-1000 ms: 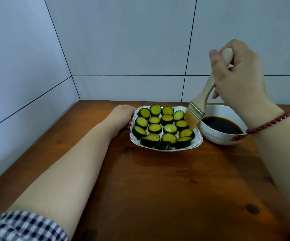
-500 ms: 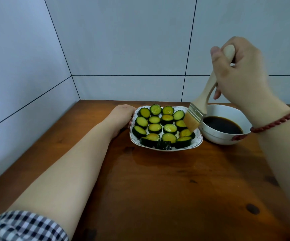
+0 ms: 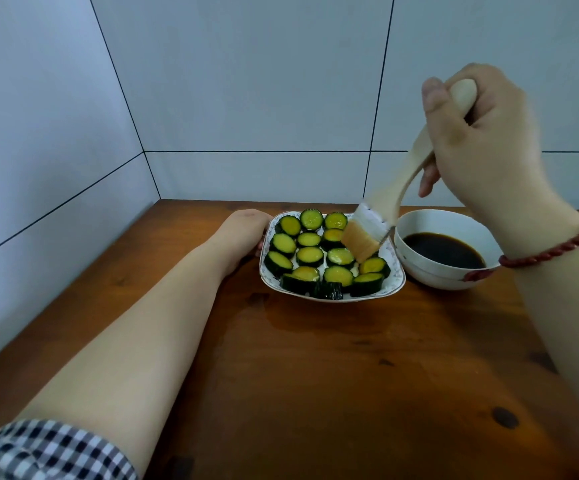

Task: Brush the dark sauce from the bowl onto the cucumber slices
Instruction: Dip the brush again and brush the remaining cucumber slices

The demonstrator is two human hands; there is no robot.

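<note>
On a wooden table (image 3: 316,375) in a tiled corner, the left hand (image 3: 246,233) rests against the left rim of a white plate (image 3: 397,275). Its fingers are mostly hidden, so its grip cannot be told. Cucumber slices (image 3: 309,255) fill the plate. A wooden brush (image 3: 409,174) slants down over the right-hand slices. Just right of the plate, a white bowl (image 3: 419,223) holds dark sauce (image 3: 444,252). Above the bowl, the right hand (image 3: 482,133) wraps its curled fingers around the brush handle.

Brush (image 3: 397,192) over cucumber slices (image 3: 309,255), plate (image 3: 396,275), sauce bowl (image 3: 433,278)
</note>
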